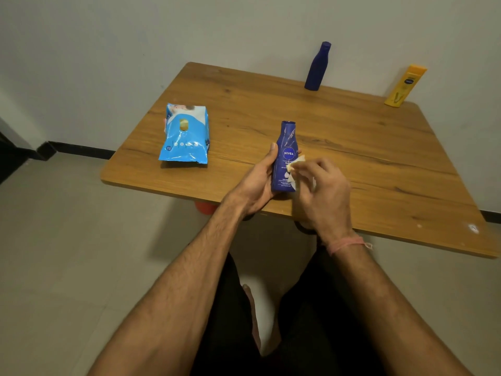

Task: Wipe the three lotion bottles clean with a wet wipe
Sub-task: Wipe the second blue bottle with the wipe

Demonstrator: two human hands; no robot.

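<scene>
You hold the Nivea bottle (286,156) upright over the near edge of the table (352,164), wiping it.

Your left hand (257,183) wraps around the bottle's lower body, thumb up along its left side, while your right hand (322,191) pinches a crumpled white wet wipe (296,165) against the bottle's right side, over the label. The bottle is dark blue with a white logo and small print below; its cap is on. Left of it on the table lies a light blue wipes pack (185,134), flat and well apart from your hands. At the far edge, by the wall, stand a plain dark blue bottle (317,67) and, further right, a yellow bottle (405,86), both upright and well apart from each other. Nothing lies between them and your hands. A pink thread (347,244) circles your right wrist.
</scene>
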